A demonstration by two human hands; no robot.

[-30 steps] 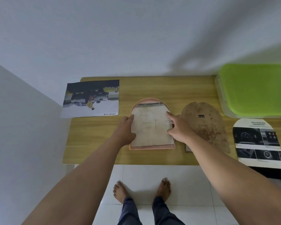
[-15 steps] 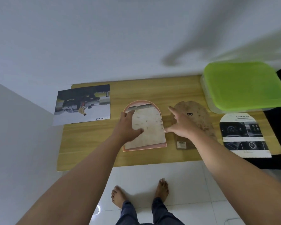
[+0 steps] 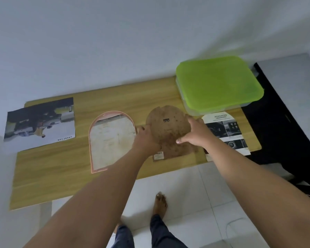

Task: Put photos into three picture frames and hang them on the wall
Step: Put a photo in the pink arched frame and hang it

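An arch-shaped pink picture frame (image 3: pixel 94 140) lies face down on the wooden table (image 3: pixel 48 169), with a pale sheet (image 3: pixel 111 140) inside it. To its right lies the brown arch-shaped backing board (image 3: pixel 168 126). My left hand (image 3: pixel 146 140) grips the board's left edge and my right hand (image 3: pixel 195 133) grips its right edge. A car photo (image 3: pixel 41 122) lies at the table's left. An arch-cut printed photo (image 3: pixel 227 131) lies at the right, partly under my right hand.
A clear box with a green lid (image 3: pixel 218 83) stands at the table's back right corner against the white wall. A black cabinet (image 3: pixel 284 126) stands right of the table. My bare feet (image 3: pixel 160 203) are on white floor tiles below the table's front edge.
Both hands left the sheet in the pink frame and moved right onto the brown backing board. The camera view has swung to the right.
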